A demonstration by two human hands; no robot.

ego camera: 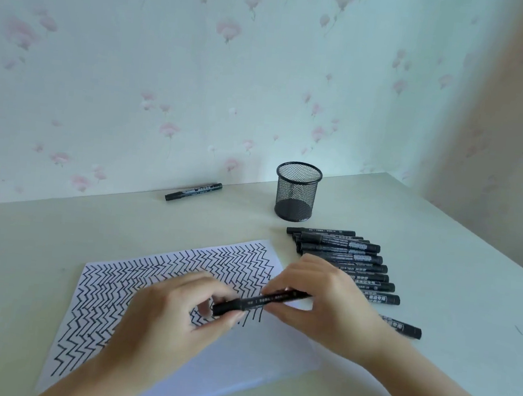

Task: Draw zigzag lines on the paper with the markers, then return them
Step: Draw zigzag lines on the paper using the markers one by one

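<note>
Pale desk (pixel 411 233), left hand (pixel 177 311) and right hand (pixel 318 294) both clamped on one black marker (pixel 262 299) above the paper (pixel 235 372)

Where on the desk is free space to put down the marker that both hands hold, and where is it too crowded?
Bare desk lies right of the marker row, between the lone marker and the paper, and left of the paper. The paper's near right corner is blank. It is crowded between the mesh cup and the right hand.
</note>
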